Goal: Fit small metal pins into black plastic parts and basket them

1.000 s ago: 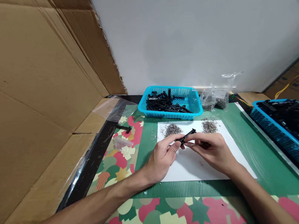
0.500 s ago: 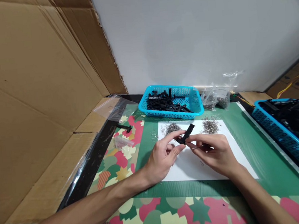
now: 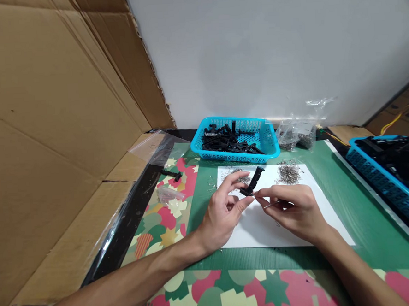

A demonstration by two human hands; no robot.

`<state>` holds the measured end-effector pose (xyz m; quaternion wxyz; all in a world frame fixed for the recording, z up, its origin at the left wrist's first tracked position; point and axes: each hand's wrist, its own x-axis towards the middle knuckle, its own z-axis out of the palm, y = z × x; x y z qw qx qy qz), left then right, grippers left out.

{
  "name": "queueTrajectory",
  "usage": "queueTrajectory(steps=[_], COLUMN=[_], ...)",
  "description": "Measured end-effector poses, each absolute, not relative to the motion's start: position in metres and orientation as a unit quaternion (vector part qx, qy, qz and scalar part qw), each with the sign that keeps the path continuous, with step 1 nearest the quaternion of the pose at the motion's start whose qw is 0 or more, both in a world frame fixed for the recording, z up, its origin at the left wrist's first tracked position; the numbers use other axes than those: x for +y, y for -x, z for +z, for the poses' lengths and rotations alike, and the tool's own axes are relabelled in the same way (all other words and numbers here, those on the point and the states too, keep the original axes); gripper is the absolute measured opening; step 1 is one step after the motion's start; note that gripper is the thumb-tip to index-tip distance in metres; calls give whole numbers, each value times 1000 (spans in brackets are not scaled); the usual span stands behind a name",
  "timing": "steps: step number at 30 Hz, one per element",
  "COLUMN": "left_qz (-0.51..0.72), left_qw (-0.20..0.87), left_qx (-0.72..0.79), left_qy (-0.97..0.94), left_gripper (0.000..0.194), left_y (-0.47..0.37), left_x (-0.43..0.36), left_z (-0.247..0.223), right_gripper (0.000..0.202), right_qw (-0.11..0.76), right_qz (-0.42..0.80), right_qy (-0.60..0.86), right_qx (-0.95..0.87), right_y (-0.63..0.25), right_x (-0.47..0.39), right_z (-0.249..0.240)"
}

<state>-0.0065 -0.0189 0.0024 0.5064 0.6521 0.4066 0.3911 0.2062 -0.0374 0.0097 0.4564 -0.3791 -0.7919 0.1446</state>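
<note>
Over a white sheet of paper [image 3: 251, 235], my left hand [image 3: 220, 212] grips a black plastic part [image 3: 255, 181] by its wider lower end, its long ridged arm slanting up to the right. My right hand [image 3: 294, 210] is closed in a pinch, its fingertips touching the lower end of that part. A thin metal tool [image 3: 272, 204] lies in the right hand, mostly hidden by the fingers. Two piles of tiny metal pieces are on the paper: the left pile [image 3: 241, 174] is partly behind my left hand, the right pile [image 3: 289, 173] lies beyond my right hand.
At the back stands a blue basket [image 3: 237, 158] of black parts; another blue basket [image 3: 388, 178] is at the right. Plastic bags of metal pieces [image 3: 305, 137] lean near the wall. A loose black part [image 3: 172, 175] lies at left, beside a cardboard wall [image 3: 51, 134].
The black part has been turned in my left hand, so its ridged side now shows. My left index finger has lifted off it slightly. The right hand stays nearly in place.
</note>
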Motion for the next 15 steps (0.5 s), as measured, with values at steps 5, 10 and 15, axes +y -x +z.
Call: queueTrajectory(steps=[5, 10, 15], left_qz=[391, 378, 342], left_qw=[502, 513, 552], left_qx=[396, 392, 384], left_qy=[-662, -663, -656], left_gripper=[49, 43, 47], left_y=[6, 6, 7], left_x=[-20, -18, -16], left_z=[3, 4, 6], right_gripper=[14, 13, 12], right_qw=[455, 451, 458], right_qz=[135, 125, 87], right_qy=[379, 376, 367], right_qx=[-794, -800, -805], right_y=[-204, -205, -207], right_x=[-35, -34, -32], right_z=[11, 8, 5])
